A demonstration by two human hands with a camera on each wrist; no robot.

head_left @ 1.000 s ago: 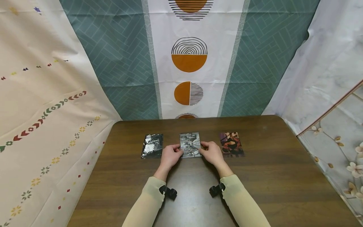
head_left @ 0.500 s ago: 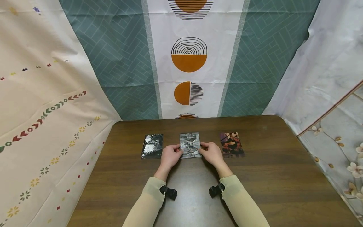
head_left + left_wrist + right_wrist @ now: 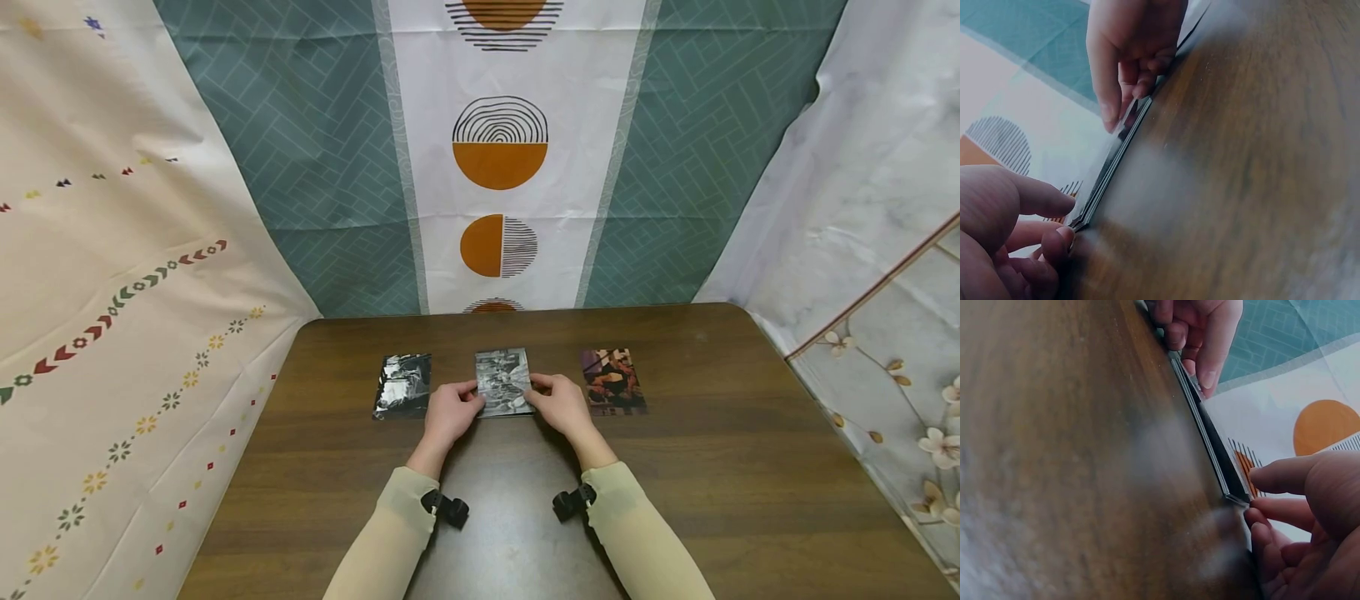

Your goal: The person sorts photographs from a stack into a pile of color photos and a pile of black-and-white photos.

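A small stack of photo cards (image 3: pixel 502 382) lies at the middle of the table's far part, a black-and-white picture uppermost. My left hand (image 3: pixel 452 411) pinches the top card at its left side, thumb above and fingers beneath. At the opposite side my right hand (image 3: pixel 561 407) pinches the same card. Seen from the right wrist, a dark wedge-shaped gap separates the raised near edge of the top card from the stack (image 3: pixel 1200 434) below. In the left wrist view, the several thin layers of the stack (image 3: pixel 1116 156) show edge-on.
Left of the stack lies a glossy black-and-white photo card (image 3: pixel 403 387); on the right is a reddish, dark photo card (image 3: pixel 612 383). All rest on a brown wooden table (image 3: pixel 712 500). A patterned cloth (image 3: pixel 337 167) hangs behind the far edge, with pale cloths at both sides.
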